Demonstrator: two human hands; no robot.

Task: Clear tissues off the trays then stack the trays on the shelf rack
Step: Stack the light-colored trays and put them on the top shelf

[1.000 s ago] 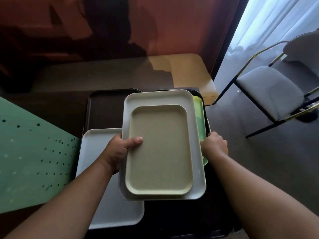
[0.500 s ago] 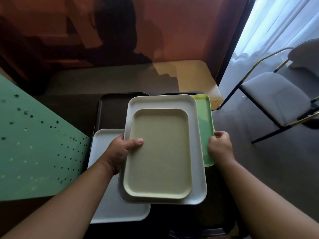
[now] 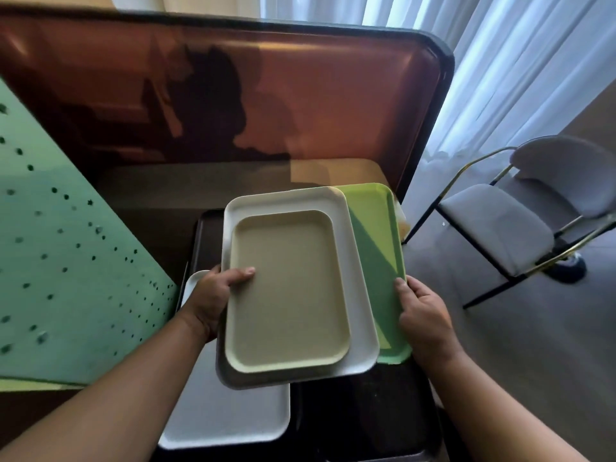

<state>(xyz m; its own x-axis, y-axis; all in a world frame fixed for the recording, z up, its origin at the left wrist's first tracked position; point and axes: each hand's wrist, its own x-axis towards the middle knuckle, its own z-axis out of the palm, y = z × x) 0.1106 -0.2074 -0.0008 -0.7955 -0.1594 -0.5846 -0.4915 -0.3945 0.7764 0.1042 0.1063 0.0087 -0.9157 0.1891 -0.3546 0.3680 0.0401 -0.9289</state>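
Observation:
A small beige tray (image 3: 288, 290) lies inside a larger white tray (image 3: 358, 315). My left hand (image 3: 213, 300) grips the left edge of both, thumb on the beige one. A green tray (image 3: 378, 248) sticks out from under the white tray's right side, and my right hand (image 3: 421, 310) holds its right edge. All three are lifted above the table. Below them lie a grey-white tray (image 3: 230, 415) and dark trays (image 3: 366, 418). No tissues are visible.
A large brown panel with a dark rim (image 3: 333, 101) stands behind the table. A green perforated board (image 3: 60, 261) leans at the left. A grey chair with a gold frame (image 3: 513, 225) stands on the floor to the right, by white curtains (image 3: 500, 61).
My right hand has pulled the green tray up and out from the pile, so more of it shows beside the white tray. The held stack has risen. The view has tilted upward.

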